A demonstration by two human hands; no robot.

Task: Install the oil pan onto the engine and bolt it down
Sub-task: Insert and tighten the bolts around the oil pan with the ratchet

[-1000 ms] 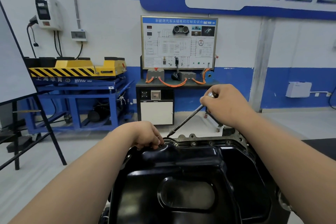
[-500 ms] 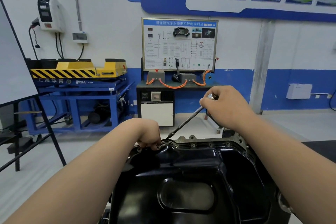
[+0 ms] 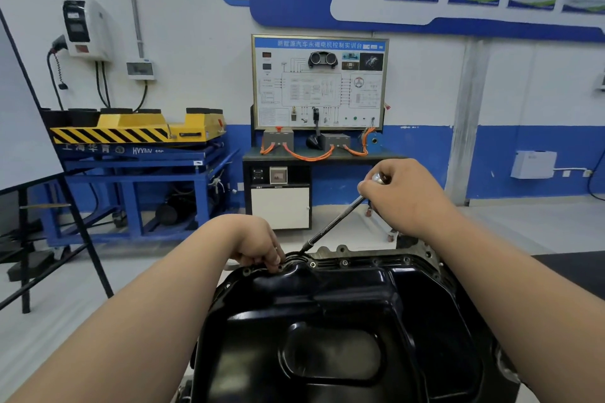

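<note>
A glossy black oil pan sits upside down on the engine, filling the lower middle of the head view. Several bolts stand along its far flange. My right hand is closed around the upper end of a long slim metal wrench, whose tip reaches down to the far left corner of the flange. My left hand rests on that same corner with fingers curled, pinching at the wrench's tip; what it pinches is hidden.
A grey engine edge shows behind the pan. Beyond stand a training panel on a black cabinet, a blue lift stand with a yellow striped top and an easel leg at left. Grey floor lies between.
The view has shifted a little. Both hands stay at the far left corner of the pan, the wrench still angled down to it.
</note>
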